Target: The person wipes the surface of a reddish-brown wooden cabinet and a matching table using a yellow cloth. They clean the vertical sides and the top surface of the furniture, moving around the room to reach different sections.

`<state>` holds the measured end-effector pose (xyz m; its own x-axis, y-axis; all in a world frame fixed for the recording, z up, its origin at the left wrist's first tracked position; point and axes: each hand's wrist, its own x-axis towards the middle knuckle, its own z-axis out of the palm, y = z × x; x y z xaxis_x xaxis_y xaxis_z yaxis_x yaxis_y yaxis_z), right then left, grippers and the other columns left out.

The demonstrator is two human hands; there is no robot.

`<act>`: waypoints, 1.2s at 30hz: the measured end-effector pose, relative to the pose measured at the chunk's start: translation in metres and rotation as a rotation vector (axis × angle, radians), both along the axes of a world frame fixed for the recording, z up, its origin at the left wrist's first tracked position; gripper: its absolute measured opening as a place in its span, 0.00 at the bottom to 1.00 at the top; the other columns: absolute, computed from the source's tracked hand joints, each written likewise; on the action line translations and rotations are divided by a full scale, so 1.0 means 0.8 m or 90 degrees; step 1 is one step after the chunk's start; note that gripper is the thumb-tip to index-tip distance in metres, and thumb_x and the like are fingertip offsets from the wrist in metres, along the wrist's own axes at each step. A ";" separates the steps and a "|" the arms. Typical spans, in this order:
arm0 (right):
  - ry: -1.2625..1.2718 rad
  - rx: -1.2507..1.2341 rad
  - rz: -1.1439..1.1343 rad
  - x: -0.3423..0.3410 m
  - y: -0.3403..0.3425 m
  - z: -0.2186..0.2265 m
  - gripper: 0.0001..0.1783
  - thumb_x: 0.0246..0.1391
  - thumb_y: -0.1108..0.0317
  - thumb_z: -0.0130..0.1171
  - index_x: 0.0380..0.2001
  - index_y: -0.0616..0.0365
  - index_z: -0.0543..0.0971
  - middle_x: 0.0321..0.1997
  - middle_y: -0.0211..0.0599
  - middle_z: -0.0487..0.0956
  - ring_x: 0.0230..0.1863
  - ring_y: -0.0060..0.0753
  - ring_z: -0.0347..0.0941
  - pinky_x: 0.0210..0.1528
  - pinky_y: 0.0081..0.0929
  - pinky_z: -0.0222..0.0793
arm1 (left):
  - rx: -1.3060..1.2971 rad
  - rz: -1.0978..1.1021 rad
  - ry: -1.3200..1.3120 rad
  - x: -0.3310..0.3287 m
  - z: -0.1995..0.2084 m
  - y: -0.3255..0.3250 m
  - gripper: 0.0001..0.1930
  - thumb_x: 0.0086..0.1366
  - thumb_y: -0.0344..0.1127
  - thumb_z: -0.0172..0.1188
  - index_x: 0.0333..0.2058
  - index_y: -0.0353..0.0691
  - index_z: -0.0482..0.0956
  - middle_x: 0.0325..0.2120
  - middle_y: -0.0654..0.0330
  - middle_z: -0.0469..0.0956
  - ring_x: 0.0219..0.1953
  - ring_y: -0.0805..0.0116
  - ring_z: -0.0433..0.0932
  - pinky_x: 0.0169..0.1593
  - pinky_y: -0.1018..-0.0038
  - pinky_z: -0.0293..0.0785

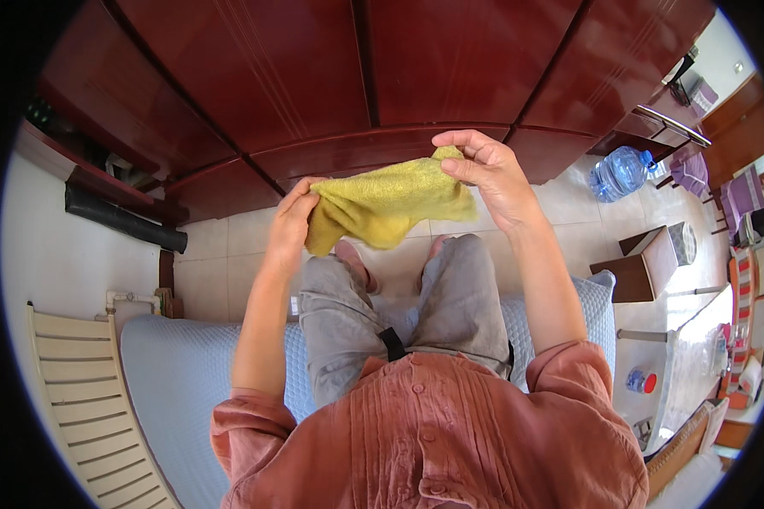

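A yellow-green cloth, fuzzy like a small towel, is stretched loosely in the air above my knees. Its upper left corner is pinched in my left hand, which is closed on it. At the other end, my right hand grips the upper right corner between thumb and fingers. The lower edge of the cloth droops in folds between the two hands and partly covers my feet. Both forearms reach forward from rolled-up sleeves.
I sit on a bed with a light blue quilted cover. Dark red cabinet doors stand in front. A large blue water bottle and a brown box-like stool are on the right. A black roll lies left.
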<state>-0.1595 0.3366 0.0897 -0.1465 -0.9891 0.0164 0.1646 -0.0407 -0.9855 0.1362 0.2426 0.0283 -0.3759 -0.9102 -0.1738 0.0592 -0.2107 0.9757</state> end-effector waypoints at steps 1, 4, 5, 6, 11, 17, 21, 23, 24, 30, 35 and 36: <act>-0.016 -0.001 0.009 -0.001 0.002 -0.001 0.17 0.58 0.72 0.68 0.51 0.57 0.82 0.40 0.23 0.80 0.40 0.16 0.74 0.47 0.17 0.68 | 0.054 0.055 0.046 -0.013 0.000 0.011 0.13 0.74 0.35 0.50 0.51 0.36 0.76 0.44 0.65 0.78 0.46 0.78 0.74 0.53 0.78 0.70; -0.055 0.006 -0.025 -0.007 0.005 -0.002 0.17 0.56 0.75 0.67 0.50 0.57 0.82 0.39 0.23 0.81 0.40 0.15 0.74 0.46 0.17 0.67 | -0.076 -0.087 -0.068 -0.010 0.009 0.028 0.19 0.69 0.35 0.62 0.55 0.38 0.70 0.48 0.64 0.74 0.48 0.75 0.73 0.54 0.76 0.70; -0.058 0.007 -0.036 -0.010 0.007 0.001 0.18 0.56 0.75 0.67 0.51 0.56 0.82 0.39 0.23 0.81 0.39 0.15 0.74 0.45 0.17 0.67 | -0.138 -0.148 -0.118 -0.007 0.010 0.029 0.21 0.67 0.33 0.65 0.56 0.38 0.69 0.49 0.64 0.73 0.49 0.74 0.73 0.55 0.76 0.70; -0.062 0.008 -0.044 -0.013 0.010 0.004 0.18 0.56 0.76 0.66 0.51 0.56 0.82 0.38 0.22 0.81 0.39 0.14 0.74 0.45 0.17 0.67 | -0.134 -0.165 -0.164 -0.005 0.020 0.035 0.26 0.62 0.27 0.68 0.57 0.40 0.68 0.47 0.64 0.72 0.49 0.74 0.72 0.52 0.75 0.72; -0.088 -0.031 -0.045 -0.025 0.019 0.005 0.17 0.57 0.76 0.66 0.50 0.57 0.82 0.37 0.23 0.81 0.37 0.14 0.73 0.43 0.17 0.67 | -0.176 -0.162 -0.272 0.024 -0.011 0.018 0.23 0.58 0.16 0.60 0.53 0.38 0.72 0.46 0.62 0.72 0.48 0.73 0.73 0.50 0.77 0.73; -0.145 -0.105 -0.042 -0.002 0.038 0.035 0.15 0.57 0.77 0.66 0.48 0.59 0.82 0.38 0.26 0.81 0.39 0.17 0.75 0.46 0.19 0.70 | -0.573 0.275 -0.291 0.007 0.015 0.020 0.14 0.64 0.24 0.61 0.48 0.41 0.82 0.42 0.57 0.77 0.43 0.61 0.79 0.48 0.68 0.75; -0.122 -0.093 -0.040 0.012 0.031 0.029 0.14 0.57 0.77 0.65 0.48 0.59 0.82 0.38 0.27 0.82 0.40 0.17 0.75 0.47 0.19 0.70 | -0.231 0.178 -0.433 -0.003 -0.023 0.007 0.18 0.71 0.34 0.59 0.58 0.56 0.81 0.38 0.58 0.83 0.35 0.68 0.83 0.44 0.69 0.77; -0.091 -0.089 -0.076 0.007 0.031 0.023 0.14 0.57 0.77 0.65 0.48 0.59 0.82 0.38 0.26 0.82 0.40 0.18 0.76 0.47 0.19 0.70 | -0.184 0.155 -0.295 -0.001 -0.042 0.003 0.18 0.72 0.34 0.59 0.59 0.53 0.81 0.39 0.61 0.86 0.34 0.71 0.83 0.44 0.72 0.77; -0.094 -0.084 -0.093 0.004 0.032 0.018 0.15 0.57 0.76 0.66 0.48 0.59 0.82 0.38 0.26 0.81 0.39 0.17 0.75 0.46 0.19 0.70 | -0.118 0.162 -0.177 -0.003 -0.042 0.005 0.17 0.72 0.34 0.59 0.58 0.51 0.81 0.39 0.62 0.85 0.36 0.73 0.83 0.45 0.73 0.77; -0.121 -0.052 -0.129 -0.008 0.043 -0.002 0.16 0.56 0.75 0.68 0.49 0.60 0.82 0.35 0.24 0.80 0.37 0.17 0.72 0.45 0.20 0.68 | -0.022 0.258 0.066 -0.007 -0.084 0.000 0.12 0.71 0.35 0.63 0.51 0.43 0.83 0.41 0.68 0.84 0.42 0.77 0.81 0.47 0.75 0.77; -0.088 -0.049 -0.136 -0.010 0.046 -0.005 0.19 0.55 0.76 0.68 0.51 0.62 0.81 0.39 0.28 0.82 0.39 0.19 0.74 0.47 0.20 0.69 | 0.020 0.264 0.074 -0.012 -0.093 0.003 0.14 0.71 0.37 0.63 0.53 0.43 0.81 0.42 0.67 0.83 0.44 0.75 0.80 0.49 0.74 0.77; -0.075 -0.044 -0.139 -0.014 0.047 -0.005 0.20 0.54 0.77 0.68 0.52 0.62 0.81 0.41 0.29 0.82 0.40 0.19 0.75 0.48 0.21 0.70 | 0.045 0.285 0.077 -0.016 -0.087 0.004 0.13 0.71 0.37 0.63 0.52 0.43 0.82 0.41 0.68 0.82 0.43 0.76 0.80 0.48 0.75 0.76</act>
